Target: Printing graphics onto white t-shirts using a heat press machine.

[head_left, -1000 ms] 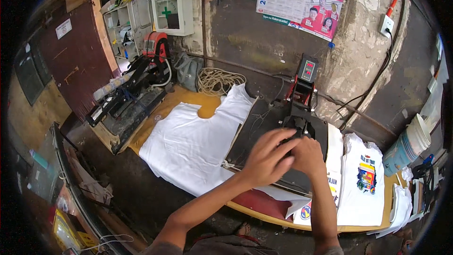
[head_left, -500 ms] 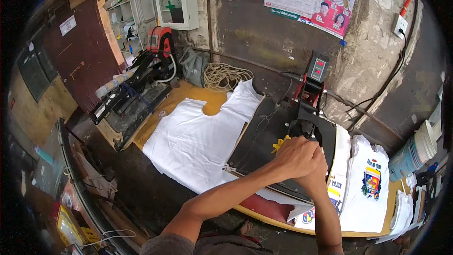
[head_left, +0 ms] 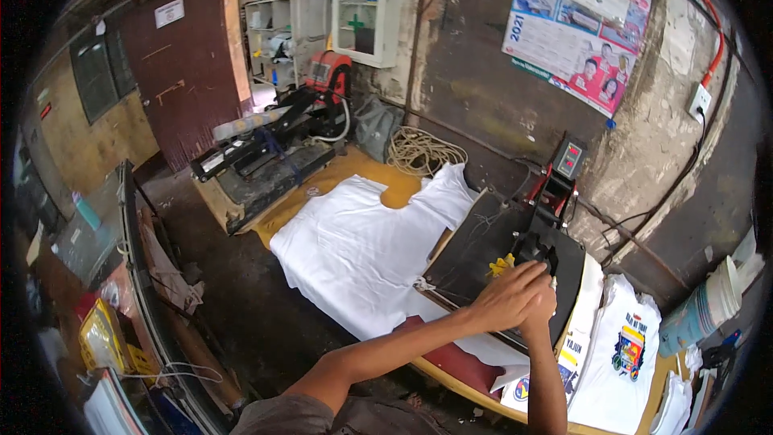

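Observation:
A heat press with a wide black top plate (head_left: 475,274) is lowered over a white T-shirt (head_left: 354,234), which spreads out on the left of the press. Both my hands meet above the plate at the press's handle, which they largely hide. My left hand (head_left: 513,296) is closed and lies across my right hand (head_left: 541,311), also closed there. Just beyond my left knuckles, a yellow piece (head_left: 501,264) sits by the black handle bracket (head_left: 535,247). The red-lit control box (head_left: 569,158) stands at the back of the press.
A printed white shirt (head_left: 620,354) lies right of the press, near stacked buckets (head_left: 702,306). At the left stands a second heat press (head_left: 278,157) with a red box. Coiled rope (head_left: 423,151) rests by the wall. A dark red cloth (head_left: 451,358) lies under the front edge.
My view has swung to the left, so everything sits farther right and lower in the picture. My hands stay together at the press handle, and the plate remains down.

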Demonstrator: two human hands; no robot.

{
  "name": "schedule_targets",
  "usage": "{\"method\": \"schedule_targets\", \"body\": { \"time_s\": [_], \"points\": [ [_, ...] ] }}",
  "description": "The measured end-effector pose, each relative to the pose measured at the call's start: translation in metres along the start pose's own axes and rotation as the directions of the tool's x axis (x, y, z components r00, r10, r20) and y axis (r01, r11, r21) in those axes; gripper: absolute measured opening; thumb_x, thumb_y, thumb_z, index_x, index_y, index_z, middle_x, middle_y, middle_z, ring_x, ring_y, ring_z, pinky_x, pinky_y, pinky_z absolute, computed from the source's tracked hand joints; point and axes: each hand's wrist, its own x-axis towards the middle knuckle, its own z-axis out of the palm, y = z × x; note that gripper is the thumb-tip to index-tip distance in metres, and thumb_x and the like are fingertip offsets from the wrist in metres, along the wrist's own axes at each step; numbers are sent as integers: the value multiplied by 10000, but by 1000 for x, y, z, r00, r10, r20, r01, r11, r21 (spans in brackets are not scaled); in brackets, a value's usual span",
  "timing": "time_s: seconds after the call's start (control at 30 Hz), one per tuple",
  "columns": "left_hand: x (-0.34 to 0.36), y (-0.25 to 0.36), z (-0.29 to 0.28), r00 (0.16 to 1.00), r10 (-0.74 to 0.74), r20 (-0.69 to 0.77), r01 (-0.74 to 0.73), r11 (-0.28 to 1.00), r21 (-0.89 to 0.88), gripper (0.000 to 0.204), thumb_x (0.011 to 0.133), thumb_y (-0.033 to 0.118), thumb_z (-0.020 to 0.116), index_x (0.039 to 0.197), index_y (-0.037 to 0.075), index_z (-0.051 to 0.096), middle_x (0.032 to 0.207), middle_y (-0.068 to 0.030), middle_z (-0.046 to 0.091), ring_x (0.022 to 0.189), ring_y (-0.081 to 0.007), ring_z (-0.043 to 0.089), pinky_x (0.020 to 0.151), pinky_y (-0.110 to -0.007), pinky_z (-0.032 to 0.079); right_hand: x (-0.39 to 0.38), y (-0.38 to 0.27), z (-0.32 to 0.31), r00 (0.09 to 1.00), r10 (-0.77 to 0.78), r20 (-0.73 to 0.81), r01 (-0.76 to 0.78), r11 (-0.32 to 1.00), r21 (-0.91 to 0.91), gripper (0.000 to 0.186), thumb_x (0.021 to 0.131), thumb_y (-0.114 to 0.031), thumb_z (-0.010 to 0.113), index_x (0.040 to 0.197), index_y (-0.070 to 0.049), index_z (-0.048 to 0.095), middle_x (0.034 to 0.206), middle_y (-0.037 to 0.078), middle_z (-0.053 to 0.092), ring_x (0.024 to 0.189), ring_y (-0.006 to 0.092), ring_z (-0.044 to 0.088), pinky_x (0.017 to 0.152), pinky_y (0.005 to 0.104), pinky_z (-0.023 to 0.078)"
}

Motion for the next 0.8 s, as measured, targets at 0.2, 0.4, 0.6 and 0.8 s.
{"method": "schedule_targets", "body": {
  "time_s": [0.2, 0.4, 0.6, 0.8],
  "points": [
    [-146, 55, -55, 790, -48, 612, 364, 839, -405, 212, 828, 124, 502, 984, -1, 572, 1054, -202, 541, 972, -355, 545, 831, -428, 442, -1, -28, -21, 991, -124, 44, 132, 937, -324, 181, 667, -255, 682, 730, -88, 651, 695, 144, 656, 639, 310, 660, 594, 419, 525],
    [-245, 86, -123, 323, 119, 939, 538, 793, -285, 215, 854, 109, 589, 1041, 33, 664, 998, -153, 649, 856, -316, 620, 743, -423, 497, -4, -26, -18, 999, -43, -17, 34, 935, -354, 229, 599, -189, 663, 792, -67, 671, 715, 157, 648, 676, 327, 649, 615, 421, 527],
    [-283, 101, -144, 520, 48, 853, 528, 766, -365, 213, 773, 108, 632, 964, 30, 684, 893, -141, 676, 782, -286, 626, 710, -412, 492, -3, -28, -16, 997, -47, -64, 21, 934, -356, 233, 585, -161, 660, 795, -60, 668, 720, 164, 645, 675, 334, 642, 616, 422, 519],
    [-300, 107, -147, 546, 35, 837, 571, 716, -402, 143, 760, 87, 643, 884, 22, 669, 835, -132, 664, 744, -267, 616, 680, -403, 476, -6, -30, -14, 997, -52, -61, 21, 903, -429, 178, 645, -198, 658, 776, -77, 659, 746, 140, 661, 695, 318, 660, 616, 414, 538]
  ]
}}
